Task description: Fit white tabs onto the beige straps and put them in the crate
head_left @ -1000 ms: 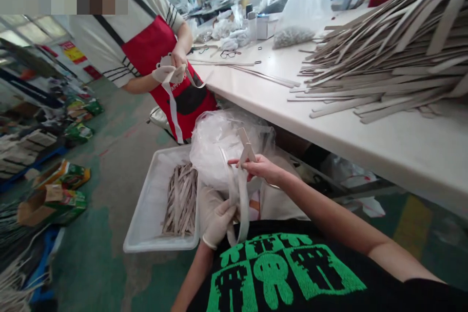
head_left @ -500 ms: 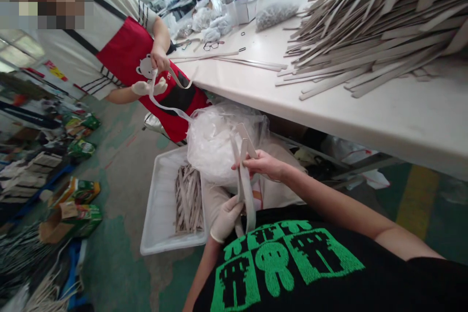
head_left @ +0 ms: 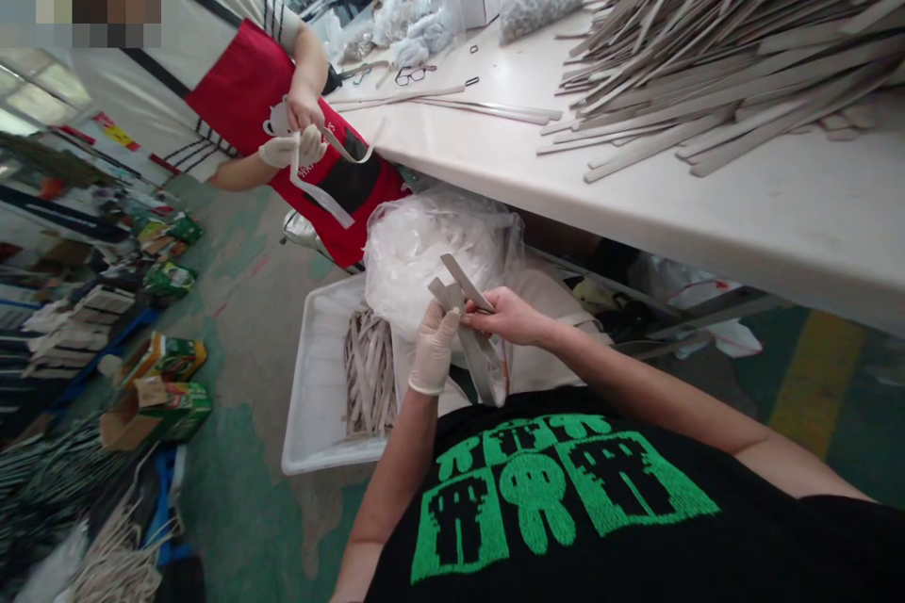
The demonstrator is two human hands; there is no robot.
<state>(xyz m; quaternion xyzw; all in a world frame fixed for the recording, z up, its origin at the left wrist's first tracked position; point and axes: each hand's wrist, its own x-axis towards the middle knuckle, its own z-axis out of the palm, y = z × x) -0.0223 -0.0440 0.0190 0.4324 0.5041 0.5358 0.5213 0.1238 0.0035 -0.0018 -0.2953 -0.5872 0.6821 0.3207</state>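
A grey-beige flat strap (head_left: pixel 482 367) hangs in a loop in front of my body, its ends sticking up above my fingers. My left hand (head_left: pixel 433 349), in a pale glove, pinches the strap near the upper ends. Bare and close beside it, my right hand (head_left: pixel 510 317) grips the strap too, with one flat end pointing up and left from the fingers. Behind both hands sits a clear plastic bag (head_left: pixel 410 250) filled with white material. A white plastic bin (head_left: pixel 308 377) with several similar straps (head_left: pixel 369 372) inside stands to the left of my left hand.
A white table (head_left: pixel 707 217) runs along the right, bearing a large pile of straps (head_left: pixel 721 85), a bag of small parts (head_left: pixel 541 9) and glasses (head_left: pixel 414 75). A co-worker in a red apron (head_left: pixel 244 85) handles a pale strip. Open cartons (head_left: pixel 152 415) stand on the floor at left.
My left hand has moved up from the lower part of the strap to its upper ends, beside my right hand. The strap ends now tilt left. The co-worker's hands have come closer together.
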